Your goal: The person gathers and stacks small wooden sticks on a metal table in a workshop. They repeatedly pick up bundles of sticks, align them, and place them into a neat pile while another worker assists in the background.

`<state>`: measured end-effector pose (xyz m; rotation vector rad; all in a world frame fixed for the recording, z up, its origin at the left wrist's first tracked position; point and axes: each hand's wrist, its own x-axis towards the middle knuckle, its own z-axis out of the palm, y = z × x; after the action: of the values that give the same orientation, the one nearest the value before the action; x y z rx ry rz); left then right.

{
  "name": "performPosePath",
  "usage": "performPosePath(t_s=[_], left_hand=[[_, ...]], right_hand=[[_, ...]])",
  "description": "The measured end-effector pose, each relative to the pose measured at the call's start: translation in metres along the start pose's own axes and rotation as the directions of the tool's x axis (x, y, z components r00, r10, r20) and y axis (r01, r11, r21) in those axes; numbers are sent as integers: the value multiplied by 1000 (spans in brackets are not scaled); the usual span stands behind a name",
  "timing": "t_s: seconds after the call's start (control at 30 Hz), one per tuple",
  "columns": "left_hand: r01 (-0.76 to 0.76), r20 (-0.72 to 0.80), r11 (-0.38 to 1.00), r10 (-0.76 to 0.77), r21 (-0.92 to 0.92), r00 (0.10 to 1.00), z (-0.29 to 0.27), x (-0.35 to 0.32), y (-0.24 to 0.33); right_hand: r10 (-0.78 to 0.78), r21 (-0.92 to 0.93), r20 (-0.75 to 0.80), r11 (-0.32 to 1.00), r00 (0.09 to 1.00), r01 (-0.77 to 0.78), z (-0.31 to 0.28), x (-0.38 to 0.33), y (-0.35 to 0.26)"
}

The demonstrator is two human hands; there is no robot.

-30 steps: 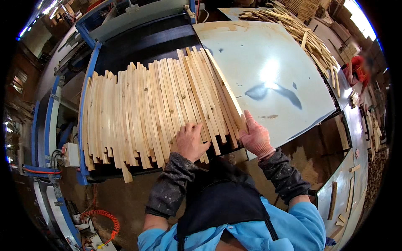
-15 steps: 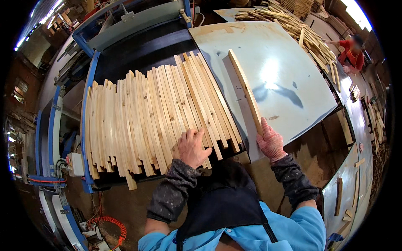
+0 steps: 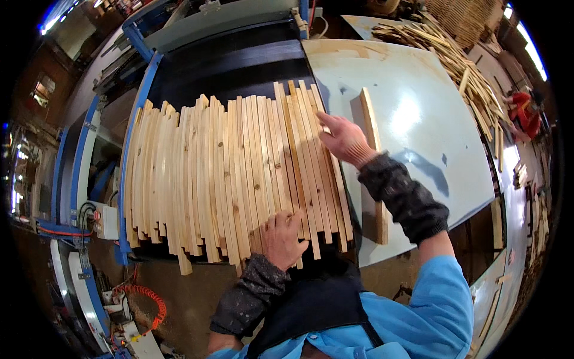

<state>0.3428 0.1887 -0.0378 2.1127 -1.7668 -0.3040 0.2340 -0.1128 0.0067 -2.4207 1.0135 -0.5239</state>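
Note:
A row of long pale wooden strips (image 3: 206,167) lies side by side on the black bed, their ends uneven. My left hand (image 3: 280,239) rests on the near part of the strips, toward the right of the row, fingers apart. At the row's right edge, near its far end, my right hand (image 3: 342,136), in a pinkish knit glove, has its fingers stretched against the outer strips. It appears to hold nothing. A single wooden strip (image 3: 381,224) lies apart on the grey metal tabletop (image 3: 442,119); my right wrist and sleeve hide its middle.
Blue machine framing (image 3: 134,161) borders the bed at left, with a crossbeam (image 3: 221,27) behind. A heap of wooden strips (image 3: 442,51) lies at the far right. A person in red (image 3: 525,116) is beyond it. A coiled orange hose (image 3: 156,299) hangs at lower left.
My right hand has let go of the single strip, now lying on the metal tabletop, and moved up and left to the row's edge. My left hand stays on the strips.

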Motion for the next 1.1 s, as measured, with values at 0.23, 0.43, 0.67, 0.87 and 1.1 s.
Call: performPosePath(t_s=[0.23,0.43,0.67,0.87,1.1], left_hand=[[56,67,998,-57,22,996,-8,7,12],[101,86,995,-102,21,991,-2,7,10],[94,41,995,-93,-26,995,11,-4,2],[66,51,990,-60,-124,997,-1,-6,1],[169,47,968,-163,-183,986,-25,-65,-25]], right_hand=[[-150,-251,-40,959,988,135,95,182,31],[-77,-250,61,964,995,89,93,207,16],[-52,-301,108,950,993,82,99,220,19],[-50,-335,21,941,999,54,109,220,19],[-226,-368,258,876,939,312,125,199,-7]])
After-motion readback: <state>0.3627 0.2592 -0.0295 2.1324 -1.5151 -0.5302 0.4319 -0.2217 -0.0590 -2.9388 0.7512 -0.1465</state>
